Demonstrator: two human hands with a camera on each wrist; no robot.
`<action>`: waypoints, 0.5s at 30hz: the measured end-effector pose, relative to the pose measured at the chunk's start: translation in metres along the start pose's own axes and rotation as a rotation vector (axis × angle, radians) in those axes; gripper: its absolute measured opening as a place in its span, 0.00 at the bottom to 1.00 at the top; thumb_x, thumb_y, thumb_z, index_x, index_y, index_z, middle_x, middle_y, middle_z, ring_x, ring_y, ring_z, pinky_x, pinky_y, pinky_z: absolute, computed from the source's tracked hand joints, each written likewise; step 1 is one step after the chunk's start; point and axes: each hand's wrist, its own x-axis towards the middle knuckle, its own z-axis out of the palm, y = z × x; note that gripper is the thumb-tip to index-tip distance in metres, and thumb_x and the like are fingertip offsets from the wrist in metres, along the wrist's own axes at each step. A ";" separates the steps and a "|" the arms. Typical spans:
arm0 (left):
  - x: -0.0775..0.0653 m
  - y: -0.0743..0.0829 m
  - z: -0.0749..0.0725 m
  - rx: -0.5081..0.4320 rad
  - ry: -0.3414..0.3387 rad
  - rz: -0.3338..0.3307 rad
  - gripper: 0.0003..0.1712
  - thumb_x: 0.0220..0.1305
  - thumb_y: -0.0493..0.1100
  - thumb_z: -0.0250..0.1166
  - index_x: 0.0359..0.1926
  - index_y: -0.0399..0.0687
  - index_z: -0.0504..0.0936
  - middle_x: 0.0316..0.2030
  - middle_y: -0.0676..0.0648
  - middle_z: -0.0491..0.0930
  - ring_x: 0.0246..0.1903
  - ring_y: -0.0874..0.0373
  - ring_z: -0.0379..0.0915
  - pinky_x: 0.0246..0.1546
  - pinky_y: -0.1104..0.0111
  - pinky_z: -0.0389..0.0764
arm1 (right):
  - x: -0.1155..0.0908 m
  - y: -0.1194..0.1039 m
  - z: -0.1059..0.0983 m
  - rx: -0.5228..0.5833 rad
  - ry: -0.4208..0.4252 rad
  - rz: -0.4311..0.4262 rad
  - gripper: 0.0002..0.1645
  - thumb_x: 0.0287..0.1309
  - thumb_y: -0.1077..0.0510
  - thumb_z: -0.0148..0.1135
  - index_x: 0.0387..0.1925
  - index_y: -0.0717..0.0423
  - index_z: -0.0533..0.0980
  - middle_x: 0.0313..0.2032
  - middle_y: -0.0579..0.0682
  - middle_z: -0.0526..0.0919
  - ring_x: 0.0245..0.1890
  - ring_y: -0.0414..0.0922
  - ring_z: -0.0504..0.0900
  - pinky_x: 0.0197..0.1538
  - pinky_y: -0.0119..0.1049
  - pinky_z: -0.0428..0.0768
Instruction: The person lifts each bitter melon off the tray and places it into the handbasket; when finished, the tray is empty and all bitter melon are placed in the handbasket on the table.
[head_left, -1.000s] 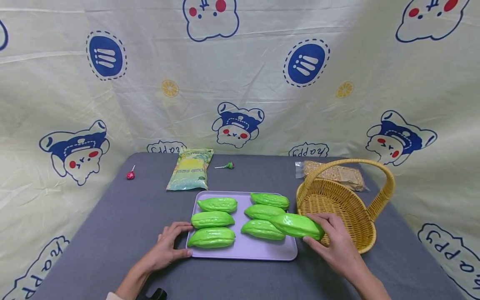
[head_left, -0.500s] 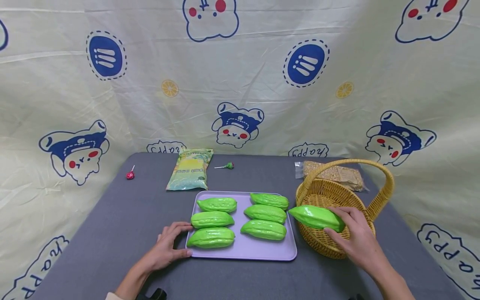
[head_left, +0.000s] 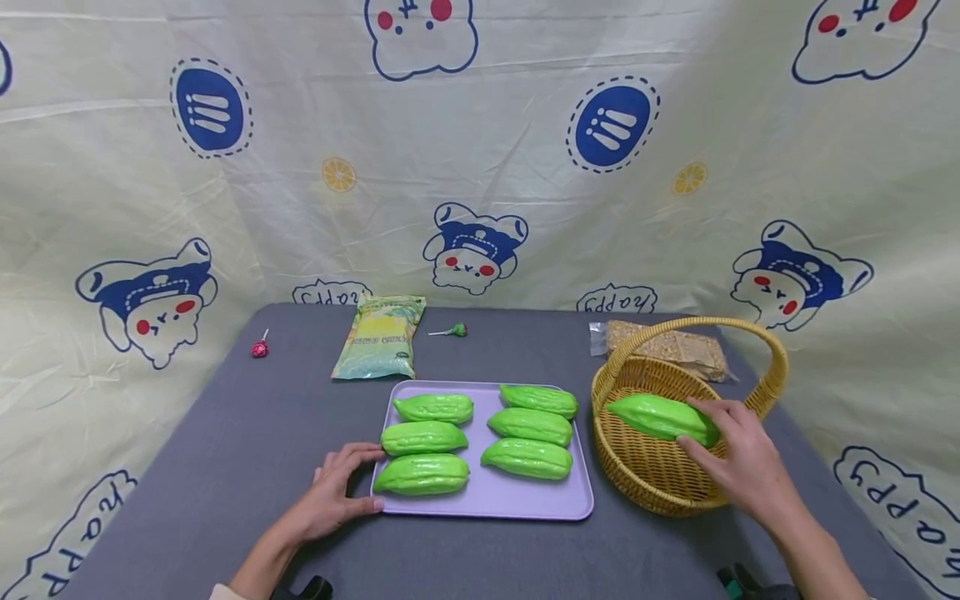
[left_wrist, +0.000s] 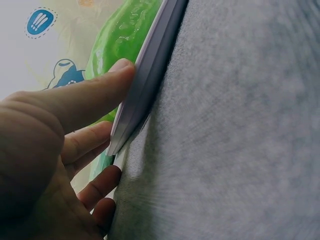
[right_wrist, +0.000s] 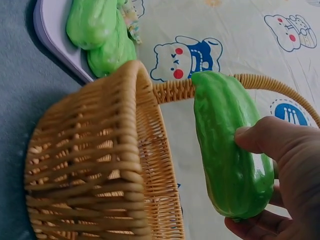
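- above the yellow woven basket (head_left: 637, 490): right hand (head_left: 750, 458) pinches ridged green gourd (head_left: 656, 416)
- gourd probably light, stiff, slippery; best held mid-body
- left of basket: left hand (head_left: 332, 498), loose-fingered, touches lilac rectangular tray (head_left: 517, 502)

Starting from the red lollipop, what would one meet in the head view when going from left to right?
Red lollipop, left hand, left column of green vegetables, right column of green vegetables, wicker basket. Things that overlap these sideways are left out.

backdrop cloth (head_left: 525, 192): "happy" in lil clouds, twice along the table's (head_left: 480, 558) far edge | plastic bag (head_left: 381, 337), far edge: print's too tiny lol
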 end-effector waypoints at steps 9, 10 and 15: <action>-0.001 0.001 0.000 -0.002 0.009 0.015 0.33 0.48 0.52 0.72 0.57 0.52 0.74 0.61 0.49 0.68 0.57 0.48 0.55 0.46 0.60 0.53 | 0.016 0.011 -0.005 -0.036 -0.061 0.041 0.28 0.54 0.56 0.66 0.53 0.67 0.73 0.44 0.65 0.72 0.40 0.58 0.70 0.34 0.46 0.65; -0.001 0.001 0.000 -0.001 0.011 0.016 0.33 0.48 0.52 0.72 0.57 0.51 0.74 0.61 0.48 0.68 0.57 0.48 0.56 0.46 0.60 0.53 | 0.018 0.012 -0.005 -0.040 -0.068 0.047 0.28 0.54 0.55 0.66 0.53 0.67 0.72 0.44 0.66 0.72 0.41 0.59 0.70 0.34 0.48 0.66; -0.001 0.001 0.000 0.002 0.017 0.023 0.33 0.48 0.52 0.72 0.57 0.51 0.74 0.60 0.48 0.68 0.57 0.48 0.56 0.46 0.60 0.53 | 0.027 0.017 -0.004 -0.043 -0.109 0.068 0.28 0.56 0.54 0.64 0.54 0.67 0.71 0.47 0.69 0.72 0.45 0.63 0.69 0.37 0.56 0.67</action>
